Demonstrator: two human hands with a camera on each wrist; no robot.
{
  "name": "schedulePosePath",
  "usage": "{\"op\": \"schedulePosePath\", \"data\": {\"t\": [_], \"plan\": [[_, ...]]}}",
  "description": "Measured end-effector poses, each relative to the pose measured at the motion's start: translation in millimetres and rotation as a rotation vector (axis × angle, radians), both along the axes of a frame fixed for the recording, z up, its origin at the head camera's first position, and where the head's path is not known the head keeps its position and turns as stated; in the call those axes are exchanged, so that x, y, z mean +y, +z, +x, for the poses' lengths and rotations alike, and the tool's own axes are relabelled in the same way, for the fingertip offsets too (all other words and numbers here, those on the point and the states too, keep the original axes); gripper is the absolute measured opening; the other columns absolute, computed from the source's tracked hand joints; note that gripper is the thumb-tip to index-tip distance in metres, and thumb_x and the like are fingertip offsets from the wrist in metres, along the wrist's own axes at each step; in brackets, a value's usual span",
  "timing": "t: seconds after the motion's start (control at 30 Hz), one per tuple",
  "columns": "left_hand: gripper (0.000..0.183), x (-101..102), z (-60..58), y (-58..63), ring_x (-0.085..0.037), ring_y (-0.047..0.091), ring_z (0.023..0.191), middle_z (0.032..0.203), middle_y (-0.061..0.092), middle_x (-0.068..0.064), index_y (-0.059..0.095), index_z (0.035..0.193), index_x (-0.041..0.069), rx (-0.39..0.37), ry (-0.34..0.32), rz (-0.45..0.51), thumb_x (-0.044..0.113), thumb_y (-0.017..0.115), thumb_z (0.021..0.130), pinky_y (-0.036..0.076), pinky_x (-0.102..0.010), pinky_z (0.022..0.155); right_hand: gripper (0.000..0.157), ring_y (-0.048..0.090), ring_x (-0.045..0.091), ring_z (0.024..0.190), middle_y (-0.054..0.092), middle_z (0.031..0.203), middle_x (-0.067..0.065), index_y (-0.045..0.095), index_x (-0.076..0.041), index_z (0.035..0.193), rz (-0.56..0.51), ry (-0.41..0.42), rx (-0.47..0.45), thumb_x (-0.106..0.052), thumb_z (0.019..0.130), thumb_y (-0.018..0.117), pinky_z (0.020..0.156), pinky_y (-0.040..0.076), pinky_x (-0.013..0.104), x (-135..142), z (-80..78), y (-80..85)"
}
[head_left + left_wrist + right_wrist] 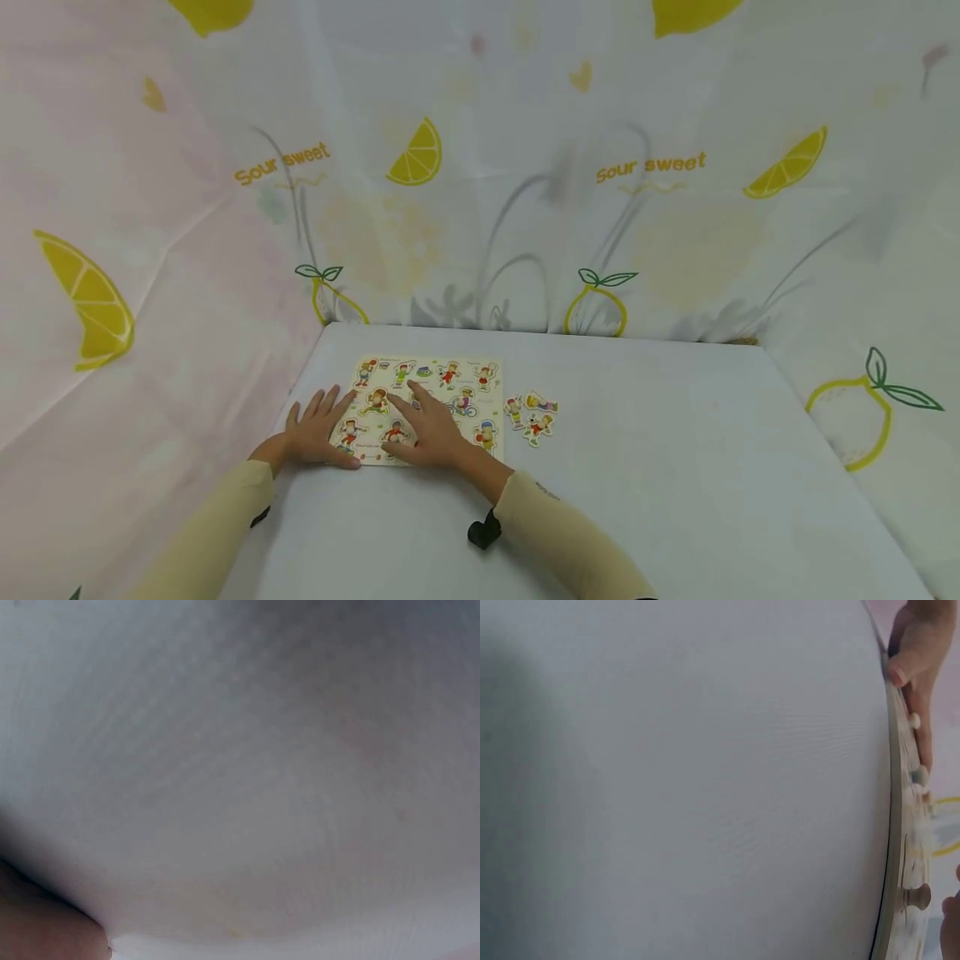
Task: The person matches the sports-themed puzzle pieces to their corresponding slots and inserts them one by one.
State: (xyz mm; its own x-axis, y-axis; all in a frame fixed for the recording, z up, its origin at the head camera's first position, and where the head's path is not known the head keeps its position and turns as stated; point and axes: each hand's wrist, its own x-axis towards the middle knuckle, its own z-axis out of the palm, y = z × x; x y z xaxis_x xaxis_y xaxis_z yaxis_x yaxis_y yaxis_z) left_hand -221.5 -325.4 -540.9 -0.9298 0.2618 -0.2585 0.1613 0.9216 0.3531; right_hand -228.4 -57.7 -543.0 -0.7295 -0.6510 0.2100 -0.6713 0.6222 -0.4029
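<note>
A wooden peg puzzle board (pixel 493 410) with sports figures lies on the white table. My left hand (pixel 315 432) rests at its left edge, fingers spread over the side and thumb along the front edge. Over the board's middle, my right hand (pixel 433 432) stretches its fingers forward and hides several figures beneath it. In the right wrist view the board's edge (pixel 894 825) shows side-on, with a round knob (pixel 918 896) standing up near my right fingers (pixel 951 922). The left wrist view catches only a bit of skin (pixel 52 937) at its corner.
Three loose figure pieces lie just right of the board: a reclining one (pixel 542 402), a soccer player (pixel 537 428) and a standing one (pixel 514 411). A lemon-print curtain (pixel 480 208) hangs behind and beside the white table (pixel 675 467).
</note>
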Motion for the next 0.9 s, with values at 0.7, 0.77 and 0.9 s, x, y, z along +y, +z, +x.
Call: {"op": "schedulePosePath", "data": {"t": [0.7,0.77,0.9], "plan": [[0.137,-7,-0.5,-11.3,-0.053,-0.004,0.147,0.163,-0.001,-0.028,0.012,0.159,0.01,-0.002,0.007,0.014,0.073,0.08,0.057,-0.009,-0.075,0.109,0.083,0.016,0.035,0.152,-0.008,0.167,0.013,0.016,-0.028,0.16,0.216,-0.016,0.058,-0.067,0.093,0.046,0.12,0.018,0.059,38,-14.5,-0.5],[0.137,-7,-0.4,-10.1,-0.054,-0.004,0.147,0.163,-0.001,-0.029,0.012,0.158,0.009,-0.004,0.006,0.019,0.072,0.08,0.058,-0.009,-0.076,0.109,0.083,0.015,0.035,0.153,-0.004,0.167,0.015,0.015,-0.029,0.16,0.257,-0.016,0.091,-0.069,0.093,0.044,0.119,0.019,0.059,45,-17.8,-1.7],[0.136,-5,-1.1,-7.1,-0.053,-0.004,0.148,0.163,-0.001,-0.028,0.011,0.159,0.011,-0.007,0.007,0.016,0.073,0.08,0.059,-0.009,-0.075,0.109,0.081,0.01,0.032,0.154,-0.003,0.167,0.014,0.012,-0.032,0.16,0.32,-0.019,0.118,-0.07,0.094,0.039,0.121,0.015,0.059,59,-25.5,-2.1]]}}
